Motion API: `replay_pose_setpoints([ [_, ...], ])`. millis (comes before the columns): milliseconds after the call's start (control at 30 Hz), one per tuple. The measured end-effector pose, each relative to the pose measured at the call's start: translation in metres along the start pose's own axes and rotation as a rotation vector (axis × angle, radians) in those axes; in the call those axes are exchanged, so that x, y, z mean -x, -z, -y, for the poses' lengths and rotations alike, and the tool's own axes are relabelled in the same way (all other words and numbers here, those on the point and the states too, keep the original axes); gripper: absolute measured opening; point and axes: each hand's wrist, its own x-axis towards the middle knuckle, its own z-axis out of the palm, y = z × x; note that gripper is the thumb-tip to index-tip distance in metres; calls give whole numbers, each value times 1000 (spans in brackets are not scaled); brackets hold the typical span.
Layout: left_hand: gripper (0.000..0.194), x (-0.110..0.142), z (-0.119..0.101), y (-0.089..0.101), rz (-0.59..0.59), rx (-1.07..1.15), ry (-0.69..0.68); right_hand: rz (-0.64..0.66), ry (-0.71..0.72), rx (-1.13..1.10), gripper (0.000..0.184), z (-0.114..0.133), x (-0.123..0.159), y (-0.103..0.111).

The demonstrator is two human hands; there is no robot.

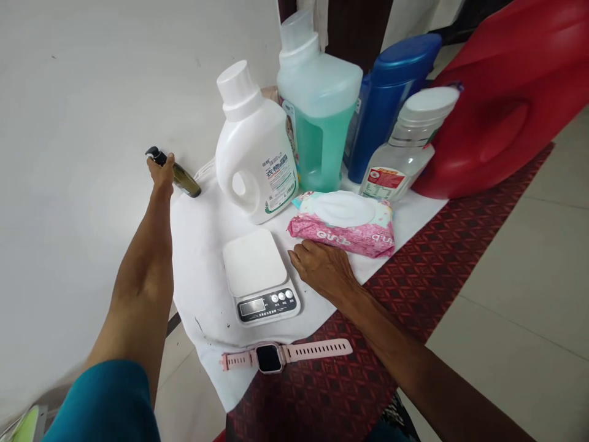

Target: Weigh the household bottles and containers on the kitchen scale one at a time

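My left hand (161,175) reaches far across the white cloth (202,270) and is closed around a small dark pump bottle (184,179) lying tilted near the wall. My right hand (322,267) rests flat on the cloth with its fingers stretched out, holding nothing. It lies between a small white kitchen scale (260,276) on its left and a pink pack of wet wipes (345,222) just beyond it.
A white detergent jug (255,153), a green liquid bottle (319,104), a blue bottle (391,92), a clear bottle (405,147) and a large red jug (506,92) stand at the back. A pink smartwatch (280,356) lies at the cloth's front edge.
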Motion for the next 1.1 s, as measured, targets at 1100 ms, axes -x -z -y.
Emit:
replay_pose_setpoints([
  [1100, 32, 267, -121, 77, 416, 469, -325, 86, -47, -4, 48, 6, 2, 13],
])
